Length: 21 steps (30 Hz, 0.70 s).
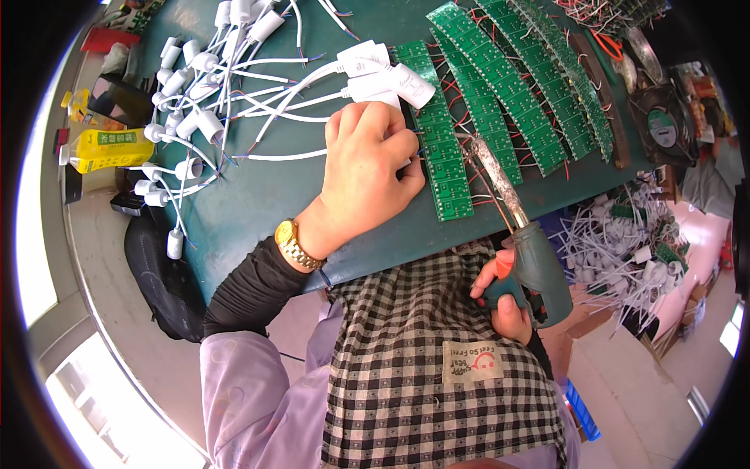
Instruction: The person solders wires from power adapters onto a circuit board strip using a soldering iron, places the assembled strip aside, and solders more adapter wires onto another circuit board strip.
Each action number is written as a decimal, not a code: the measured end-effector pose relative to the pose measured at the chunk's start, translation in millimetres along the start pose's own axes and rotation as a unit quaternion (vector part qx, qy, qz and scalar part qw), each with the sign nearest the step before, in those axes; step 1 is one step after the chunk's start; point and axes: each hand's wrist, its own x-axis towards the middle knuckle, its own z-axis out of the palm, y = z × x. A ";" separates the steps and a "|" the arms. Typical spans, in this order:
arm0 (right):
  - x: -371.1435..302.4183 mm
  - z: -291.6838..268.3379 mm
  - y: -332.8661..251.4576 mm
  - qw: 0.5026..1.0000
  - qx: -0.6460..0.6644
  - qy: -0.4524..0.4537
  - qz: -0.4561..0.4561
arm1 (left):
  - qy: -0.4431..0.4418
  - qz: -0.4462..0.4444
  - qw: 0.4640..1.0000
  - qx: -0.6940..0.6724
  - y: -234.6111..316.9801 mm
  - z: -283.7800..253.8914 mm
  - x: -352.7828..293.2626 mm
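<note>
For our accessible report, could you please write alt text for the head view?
A person's right hand holds a soldering gun, its tip near a strip of green circuit boards; the left hand curls at that strip's edge, a white cable running under it. More green strips lie at right, white cylindrical fittings at left, on a dark green table.

- Bright light comes in from the windows (pixel 101 410) at my left, blown out to white
- A soft, dull sheen lies on the green tabletop (pixel 262 211)
- My left hand (pixel 367 168) shows evenly lit and fairly sharp
- My soldering gun (pixel 543 270) glints along its metal barrel
- Fisheye distortion bends straight edges toward the rim, black at the corners
</note>
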 end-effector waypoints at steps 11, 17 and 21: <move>-1.5 -1.1 0.0 1.000 -0.026 0.007 0.004 | -0.013 0.007 1.000 -0.004 1.0 -5.3 0.4; -0.6 -3.5 -0.1 1.000 -0.018 0.001 -0.012 | -0.065 -0.013 0.995 -0.075 -6.3 -11.4 -1.4; 1.6 -4.5 -8.4 0.999 -0.035 -0.012 -0.003 | -0.044 -0.018 0.997 -0.068 -4.1 -5.8 1.2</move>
